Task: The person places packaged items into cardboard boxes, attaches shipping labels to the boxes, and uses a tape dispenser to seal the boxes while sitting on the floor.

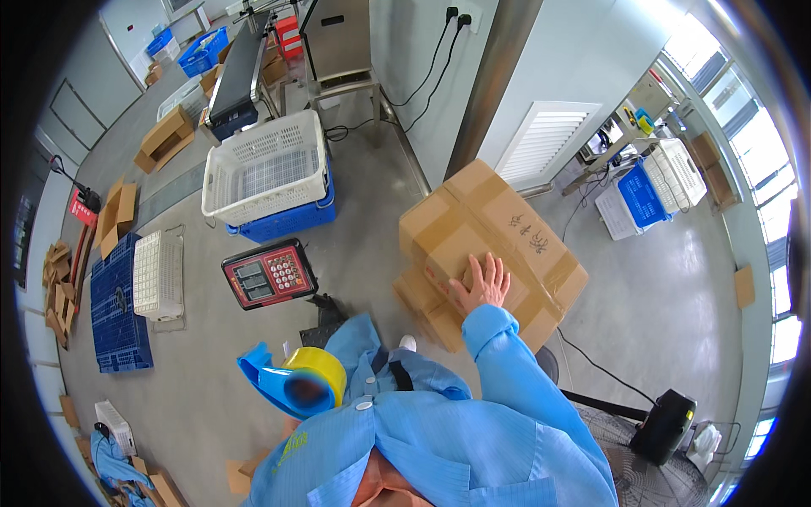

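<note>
My right hand (pixel 484 284) lies flat on top of a taped cardboard box (pixel 507 237), its fingers spread. Handwritten marks and strips of brown tape show on the box's top. Beneath it, at its near left side, is another cardboard box (pixel 425 306). To the left, in front of my blue jacket, a blue tape dispenser (pixel 269 378) carries a thick roll of yellow tape (pixel 325 372). My left hand (pixel 290 425) grips the dispenser from below; only a sliver of skin shows, and its fingers are hidden behind the dispenser.
A scale display with keypad (pixel 270 275) stands ahead on the left. Beyond it, a white crate (pixel 266 169) sits on a blue crate (pixel 287 221). A conveyor (pixel 241 72) runs behind. On the right are a fan (pixel 646 460), a black cable (pixel 604 365) and stacked crates (pixel 642 198).
</note>
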`<state>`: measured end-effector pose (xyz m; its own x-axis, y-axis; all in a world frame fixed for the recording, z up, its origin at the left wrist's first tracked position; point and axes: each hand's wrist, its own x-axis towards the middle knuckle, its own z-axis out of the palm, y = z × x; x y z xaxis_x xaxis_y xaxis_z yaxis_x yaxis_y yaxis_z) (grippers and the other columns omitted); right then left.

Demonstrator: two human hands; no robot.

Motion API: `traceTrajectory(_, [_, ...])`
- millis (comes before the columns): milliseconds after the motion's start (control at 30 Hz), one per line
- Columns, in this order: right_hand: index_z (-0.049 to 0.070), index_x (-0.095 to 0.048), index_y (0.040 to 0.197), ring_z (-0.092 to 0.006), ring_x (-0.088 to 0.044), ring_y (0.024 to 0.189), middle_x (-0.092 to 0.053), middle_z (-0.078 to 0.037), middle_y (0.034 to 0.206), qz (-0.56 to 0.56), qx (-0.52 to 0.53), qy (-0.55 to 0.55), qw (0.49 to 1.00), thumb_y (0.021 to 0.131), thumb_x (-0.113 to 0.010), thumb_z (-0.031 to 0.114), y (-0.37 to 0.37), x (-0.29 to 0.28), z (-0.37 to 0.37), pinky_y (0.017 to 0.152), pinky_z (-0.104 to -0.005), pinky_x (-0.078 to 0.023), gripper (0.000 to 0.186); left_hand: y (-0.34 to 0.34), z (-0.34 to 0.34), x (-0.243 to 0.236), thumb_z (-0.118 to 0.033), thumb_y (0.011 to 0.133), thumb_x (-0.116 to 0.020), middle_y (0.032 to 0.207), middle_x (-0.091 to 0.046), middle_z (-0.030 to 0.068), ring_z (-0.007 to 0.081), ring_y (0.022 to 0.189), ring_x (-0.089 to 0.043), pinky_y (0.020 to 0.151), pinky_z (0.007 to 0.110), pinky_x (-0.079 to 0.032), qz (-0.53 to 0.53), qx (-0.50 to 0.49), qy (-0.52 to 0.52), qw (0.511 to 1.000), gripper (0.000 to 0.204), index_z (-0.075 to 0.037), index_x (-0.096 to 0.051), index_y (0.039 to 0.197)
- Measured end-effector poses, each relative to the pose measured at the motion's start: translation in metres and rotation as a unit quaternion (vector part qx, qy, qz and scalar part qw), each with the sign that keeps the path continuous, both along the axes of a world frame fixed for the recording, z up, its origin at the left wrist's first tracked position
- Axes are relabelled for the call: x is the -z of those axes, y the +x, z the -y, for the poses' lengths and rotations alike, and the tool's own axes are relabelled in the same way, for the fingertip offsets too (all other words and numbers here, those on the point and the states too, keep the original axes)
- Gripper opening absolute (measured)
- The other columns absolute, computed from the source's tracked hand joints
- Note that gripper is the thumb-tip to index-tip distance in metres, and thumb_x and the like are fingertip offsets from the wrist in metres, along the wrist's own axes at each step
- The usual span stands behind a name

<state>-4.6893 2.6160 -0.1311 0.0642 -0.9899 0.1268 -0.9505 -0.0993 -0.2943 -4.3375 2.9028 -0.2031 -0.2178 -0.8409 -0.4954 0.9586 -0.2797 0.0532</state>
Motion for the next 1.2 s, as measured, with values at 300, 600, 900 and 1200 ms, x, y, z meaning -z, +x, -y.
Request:
traceTrajectory(300, [0.019,-0.049,0.127,-0.0285,-0.025,0.133,-0.035,-0.009,0.14,0.034,-0.045,-0.02,0.998,0.079,-0.061,0.044,-0.03,-0.009,0.007,0.11,-0.0484,-0.013,0.056,-0.026,0.099,-0.001,-0.041,0.091,-0.043,0.063,-0.049,0.0024,0.0135,0.051,-0.047,0.053,0.026,-0.038,-0.002,0.064,-0.026,0.998,0.032,-0.01,-0.054,0.09])
traceTrajectory(600, [0.022,-0.051,0.125,-0.0273,-0.031,0.13,-0.04,-0.006,0.137,0.017,0.088,-0.06,0.994,0.083,-0.059,0.034,-0.076,0.007,0.009,0.109,-0.0459,-0.017,0.044,-0.029,0.197,-0.008,-0.041,0.091,-0.042,0.061,-0.048,0.0019,0.0132,0.049,-0.046,0.051,0.026,-0.037,0.007,0.149,-0.042,0.988,0.033,-0.01,-0.055,0.088])
traceTrajectory(900, [0.021,-0.047,0.128,-0.0299,-0.035,0.127,-0.041,-0.008,0.136,-0.087,0.372,-0.117,0.917,0.085,-0.057,0.035,-0.183,0.032,0.003,0.104,-0.0454,-0.025,0.047,-0.063,0.323,0.015,-0.041,0.091,-0.042,0.06,-0.047,0.0015,0.0129,0.047,-0.045,0.05,0.026,-0.036,-0.056,0.26,-0.033,0.963,0.034,-0.01,-0.055,0.086])
traceTrajectory(1200, [0.01,-0.054,0.119,-0.03,-0.05,0.114,-0.05,-0.014,0.125,-0.154,0.633,-0.081,0.755,0.086,-0.05,0.042,-0.249,0.021,0.02,0.094,-0.0389,-0.038,0.046,-0.139,0.517,0.044,-0.041,0.091,-0.041,0.058,-0.046,0.0011,0.0125,0.045,-0.044,0.049,0.026,-0.035,-0.19,0.364,-0.025,0.911,0.035,-0.01,-0.056,0.085])
